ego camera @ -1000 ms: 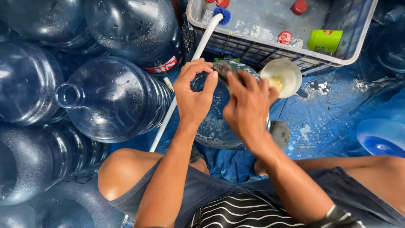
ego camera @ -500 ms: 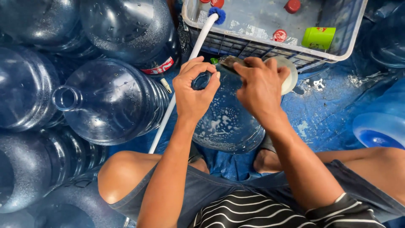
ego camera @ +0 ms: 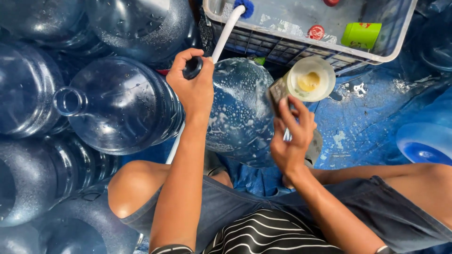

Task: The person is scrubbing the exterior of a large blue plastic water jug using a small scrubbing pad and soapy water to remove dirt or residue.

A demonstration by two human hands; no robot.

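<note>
Left hand (ego camera: 194, 89) grips the soapy jug's (ego camera: 240, 113) neck, right-hand fingers (ego camera: 292, 115) pinch a sponge (ego camera: 278, 90); the slick jug could slip.

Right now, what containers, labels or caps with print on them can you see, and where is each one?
Green tub: lying in the white crate, top right, lime green with red print.
Red cap: in the crate left of the tub, round, red with pale marking.
White cup: just below the crate, round, yellowish paste inside, no label visible.
Soapy bottle: centre, clear blue, no label visible.
</note>
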